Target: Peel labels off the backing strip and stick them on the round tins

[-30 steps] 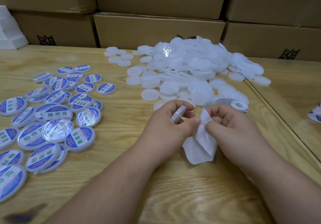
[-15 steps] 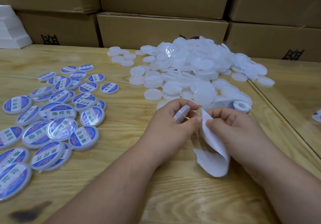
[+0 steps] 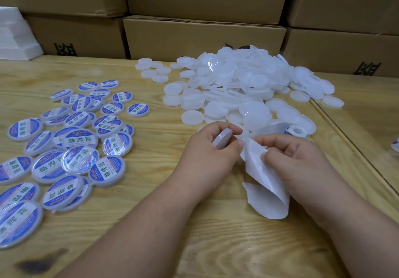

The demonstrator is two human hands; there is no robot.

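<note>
Both hands work above the counter [image 3: 151, 245]: left hand [image 3: 207, 159] grips a tin [image 3: 222, 140] edgewise, right hand [image 3: 298, 165] pinches the limp strip [image 3: 265, 191]. Labels look flimsy; best lifted by an edge.

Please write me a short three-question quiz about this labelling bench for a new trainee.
1. True or false: the left hand grips a round tin held on edge.
2. The white backing strip is pinched by: A) the right hand; B) neither hand; C) a clamp.
3. Fill in: the labelled tins lie to the ____ of the hands, while the pile of plain white tins lies beyond them, nearer the cardboard boxes.

Key: 1 true; 2 A; 3 left.
</note>
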